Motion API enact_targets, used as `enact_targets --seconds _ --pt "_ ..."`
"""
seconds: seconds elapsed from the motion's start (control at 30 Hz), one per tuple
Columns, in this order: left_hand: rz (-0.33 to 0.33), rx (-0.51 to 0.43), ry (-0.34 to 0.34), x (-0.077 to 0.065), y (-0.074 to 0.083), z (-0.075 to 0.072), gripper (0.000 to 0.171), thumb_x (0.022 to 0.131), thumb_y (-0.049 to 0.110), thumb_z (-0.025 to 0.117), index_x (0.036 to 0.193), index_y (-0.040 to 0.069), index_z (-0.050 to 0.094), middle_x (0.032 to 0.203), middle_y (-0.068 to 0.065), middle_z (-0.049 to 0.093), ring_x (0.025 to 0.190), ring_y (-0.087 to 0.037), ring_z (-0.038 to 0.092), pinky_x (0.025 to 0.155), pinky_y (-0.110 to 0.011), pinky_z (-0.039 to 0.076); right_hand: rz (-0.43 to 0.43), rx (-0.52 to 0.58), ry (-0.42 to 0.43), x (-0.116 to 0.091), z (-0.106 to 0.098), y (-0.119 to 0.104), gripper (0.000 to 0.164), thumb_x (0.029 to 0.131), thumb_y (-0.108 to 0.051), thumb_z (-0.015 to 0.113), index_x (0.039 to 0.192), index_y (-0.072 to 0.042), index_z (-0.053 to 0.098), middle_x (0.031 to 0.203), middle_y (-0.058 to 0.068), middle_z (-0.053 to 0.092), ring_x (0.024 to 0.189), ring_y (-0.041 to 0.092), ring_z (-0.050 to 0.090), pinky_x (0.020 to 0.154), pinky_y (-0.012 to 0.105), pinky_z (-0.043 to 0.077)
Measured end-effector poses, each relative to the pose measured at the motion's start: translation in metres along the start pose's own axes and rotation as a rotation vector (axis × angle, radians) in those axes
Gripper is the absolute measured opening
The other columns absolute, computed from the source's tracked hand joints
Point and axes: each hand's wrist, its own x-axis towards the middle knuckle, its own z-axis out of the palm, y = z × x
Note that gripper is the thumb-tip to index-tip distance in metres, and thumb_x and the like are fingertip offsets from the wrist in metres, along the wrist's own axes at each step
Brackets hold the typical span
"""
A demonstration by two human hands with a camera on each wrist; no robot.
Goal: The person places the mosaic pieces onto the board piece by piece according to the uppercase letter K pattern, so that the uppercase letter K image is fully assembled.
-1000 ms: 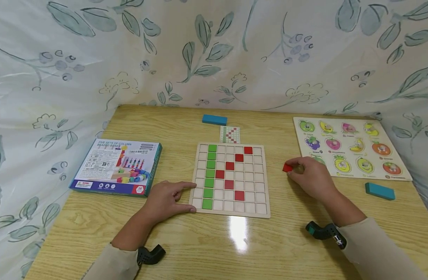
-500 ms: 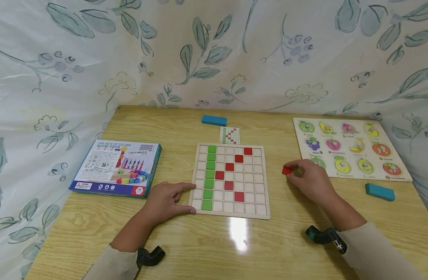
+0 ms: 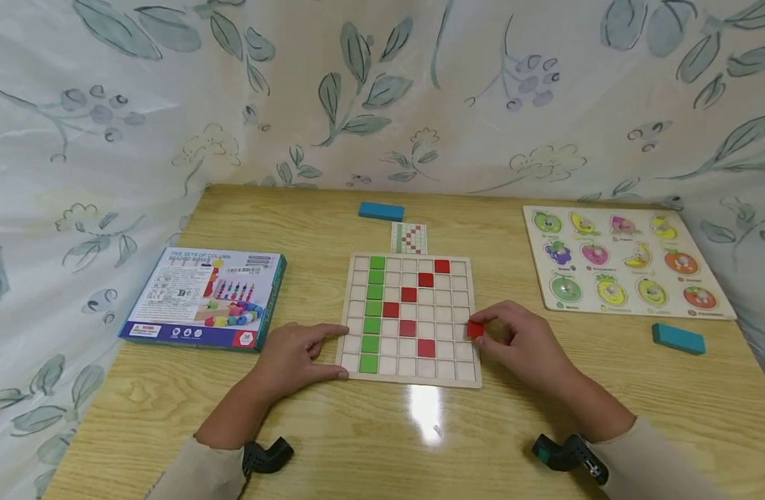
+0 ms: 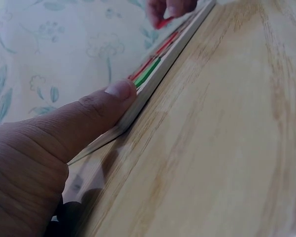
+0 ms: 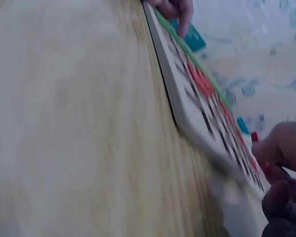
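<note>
In the head view a square wooden grid board (image 3: 447, 357) lies on the table. Green square tiles (image 3: 372, 292) fill one column near its left side. Several red tiles (image 3: 408, 295) form a diagonal bend to the right of them. My left hand (image 3: 294, 354) rests at the board's left edge, its index finger and thumb touching the rim. Between thumb and finger, my right hand (image 3: 526, 344) pinches a red square tile (image 3: 474, 329) over the board's right rim. The left wrist view shows my left thumb (image 4: 98, 111) on the board's edge.
A small pattern card (image 3: 410, 238) stands behind the board, near a blue block (image 3: 381, 212). A boxed bead set (image 3: 201, 298) lies at the left. Towards the right are a fruit puzzle board (image 3: 629, 260) and a second blue block (image 3: 678, 338).
My right hand has moved left and slightly nearer with the red tile, from beside the fruit puzzle to the grid board's right edge. The left hand stays at the board's left edge.
</note>
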Motion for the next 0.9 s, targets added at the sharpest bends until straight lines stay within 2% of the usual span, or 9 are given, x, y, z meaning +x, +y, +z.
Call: enact_targets --seconds 0.23,0.33,0.53,0.9 --pt "0.023 0.009 0.002 0.002 0.000 0.000 0.068 0.077 0.059 0.092 0.133 0.026 0.076 0.061 0.022 0.030 0.058 0.001 0.022 0.068 -0.031 0.032 -0.130 0.133 -0.114 -0.008 0.017 -0.014 0.037 0.086 -0.003 0.087 0.115 -0.026 0.078 0.107 -0.009 0.066 0.065 0.008 0.050 0.059 0.025 0.044" --pt "0.019 0.009 0.004 0.002 0.000 0.000 0.068 0.076 0.059 0.092 0.133 0.025 0.076 0.061 0.022 0.031 0.058 0.001 0.023 0.069 -0.032 0.032 -0.144 0.140 -0.151 -0.009 0.021 -0.016 0.037 0.086 -0.005 0.088 0.115 -0.025 0.077 0.107 -0.010 0.067 0.066 0.007 0.051 0.060 0.025 0.044" --pt "0.007 0.009 0.007 -0.001 0.000 0.000 0.068 0.076 0.057 0.093 0.133 0.025 0.076 0.061 0.022 0.030 0.058 0.001 0.022 0.068 -0.032 0.033 -0.139 0.076 -0.221 -0.009 0.025 -0.016 0.031 0.088 -0.018 0.090 0.114 -0.030 0.079 0.106 -0.014 0.068 0.069 0.005 0.050 0.063 0.025 0.044" --pt "0.006 0.015 0.006 -0.001 0.000 0.000 0.069 0.076 0.057 0.093 0.134 0.025 0.076 0.061 0.021 0.031 0.058 0.001 0.023 0.067 -0.031 0.031 -0.164 0.066 -0.218 -0.010 0.024 -0.019 0.031 0.088 -0.015 0.090 0.113 -0.031 0.081 0.105 -0.015 0.067 0.069 0.005 0.051 0.062 0.024 0.044"
